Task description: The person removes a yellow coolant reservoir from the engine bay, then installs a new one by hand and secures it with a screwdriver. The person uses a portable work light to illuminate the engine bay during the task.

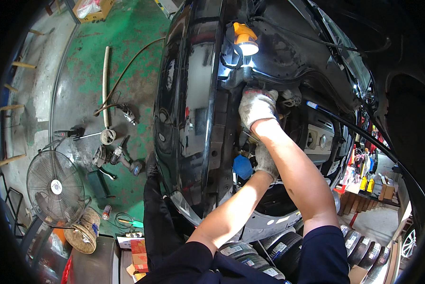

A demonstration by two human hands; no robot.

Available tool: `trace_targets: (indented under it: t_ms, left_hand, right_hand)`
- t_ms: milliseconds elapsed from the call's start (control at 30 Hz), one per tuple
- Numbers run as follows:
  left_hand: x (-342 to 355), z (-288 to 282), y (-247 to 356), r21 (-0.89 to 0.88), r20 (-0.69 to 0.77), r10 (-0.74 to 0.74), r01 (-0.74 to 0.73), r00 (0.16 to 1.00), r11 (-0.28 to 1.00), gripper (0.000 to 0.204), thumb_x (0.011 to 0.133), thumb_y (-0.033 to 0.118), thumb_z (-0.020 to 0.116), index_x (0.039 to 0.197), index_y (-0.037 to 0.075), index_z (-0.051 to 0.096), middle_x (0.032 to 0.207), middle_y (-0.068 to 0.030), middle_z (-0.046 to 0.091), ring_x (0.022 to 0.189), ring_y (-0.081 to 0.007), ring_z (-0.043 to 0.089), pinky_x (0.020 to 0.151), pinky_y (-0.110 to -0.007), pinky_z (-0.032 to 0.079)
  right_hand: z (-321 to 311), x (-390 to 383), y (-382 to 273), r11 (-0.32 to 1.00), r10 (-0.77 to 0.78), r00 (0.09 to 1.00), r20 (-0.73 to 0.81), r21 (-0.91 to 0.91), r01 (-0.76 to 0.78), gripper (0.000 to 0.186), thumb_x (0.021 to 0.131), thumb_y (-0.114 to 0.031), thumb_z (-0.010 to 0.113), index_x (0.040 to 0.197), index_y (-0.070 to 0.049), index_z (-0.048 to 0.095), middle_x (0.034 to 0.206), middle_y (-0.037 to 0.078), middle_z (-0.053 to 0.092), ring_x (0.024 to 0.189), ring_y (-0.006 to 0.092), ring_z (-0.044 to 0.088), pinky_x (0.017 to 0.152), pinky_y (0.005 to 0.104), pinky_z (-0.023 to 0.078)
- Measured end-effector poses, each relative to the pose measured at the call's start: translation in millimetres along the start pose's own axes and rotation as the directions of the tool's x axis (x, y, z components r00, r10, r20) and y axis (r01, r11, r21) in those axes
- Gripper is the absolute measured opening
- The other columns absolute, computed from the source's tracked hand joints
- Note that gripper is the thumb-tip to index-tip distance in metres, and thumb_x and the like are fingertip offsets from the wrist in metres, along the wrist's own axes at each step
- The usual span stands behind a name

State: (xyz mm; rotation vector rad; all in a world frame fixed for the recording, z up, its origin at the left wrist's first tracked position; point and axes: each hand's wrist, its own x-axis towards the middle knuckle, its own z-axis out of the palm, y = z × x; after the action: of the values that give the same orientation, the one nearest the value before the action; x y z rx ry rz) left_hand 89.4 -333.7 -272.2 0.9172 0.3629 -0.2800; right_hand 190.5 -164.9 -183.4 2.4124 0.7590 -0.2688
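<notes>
Both my hands wear grey-white work gloves and reach down into the open engine bay of a dark car. My right hand (pixel 258 105) is further in, near the front crossmember, its fingers curled over; whatever they hold is hidden under the glove. Nearer to me, my left hand (pixel 266 161) sits low beside a blue round cap (pixel 243 167). Its fingers are hidden among the engine parts and partly by my right forearm. An orange work lamp (pixel 245 39), lit, rests at the far end of the bay. A silver-grey engine cover (pixel 320 140) lies right of my hands.
The black front bumper (pixel 167 118) borders the bay on the left. A hood strut (pixel 359 130) slants across the right. On the green floor lie cordless power tools (pixel 122 156) and a pale pole (pixel 106 85). A fan (pixel 56 187) stands left; tires (pixel 283 246) are close below me.
</notes>
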Motion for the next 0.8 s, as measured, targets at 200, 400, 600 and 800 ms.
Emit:
trace_targets:
  t_ms: [200,400,600,800]
  left_hand:
    - [-26,-15,56,0.842,0.031,-0.137,0.047,0.990,0.537,0.056,0.110,0.048,0.047,0.157,0.019,0.040,0.158,-0.0074,0.050,0.145,-0.0219,0.048,0.116,-0.036,0.039]
    - [-21,-20,67,0.868,0.009,-0.178,0.080,0.984,0.490,0.061,0.112,0.053,0.041,0.162,0.018,0.033,0.162,-0.0037,0.046,0.149,-0.0203,0.042,0.121,-0.035,0.034]
    - [-14,-17,51,0.799,0.008,-0.178,0.100,0.984,0.593,0.061,0.112,0.054,0.042,0.160,0.017,0.035,0.160,-0.0043,0.048,0.146,-0.0204,0.044,0.119,-0.035,0.035]
    - [-12,-14,47,0.754,-0.001,-0.187,0.123,0.982,0.645,0.061,0.112,0.055,0.042,0.159,0.016,0.037,0.158,-0.0048,0.049,0.144,-0.0205,0.045,0.117,-0.036,0.037]
  right_hand:
    - [1,-2,0,1.000,-0.011,0.999,0.030,0.015,0.010,0.019,0.091,-0.021,0.071,0.105,-0.014,0.081,0.118,0.012,0.078,0.116,0.0346,0.073,0.089,0.0571,0.056]
    - [1,0,0,0.997,-0.045,0.999,0.029,-0.062,0.047,0.019,0.090,-0.025,0.072,0.101,-0.013,0.081,0.116,0.012,0.078,0.111,0.0354,0.074,0.087,0.0571,0.056]
    - [-1,3,-2,1.000,0.025,0.998,-0.056,0.007,-0.025,0.022,0.091,-0.025,0.071,0.105,-0.012,0.081,0.112,0.012,0.079,0.109,0.0345,0.075,0.089,0.0594,0.057]
    - [-2,3,6,0.994,-0.005,1.000,0.030,0.106,0.002,0.022,0.091,-0.024,0.068,0.106,-0.013,0.080,0.109,0.013,0.080,0.108,0.0351,0.076,0.087,0.0583,0.057]
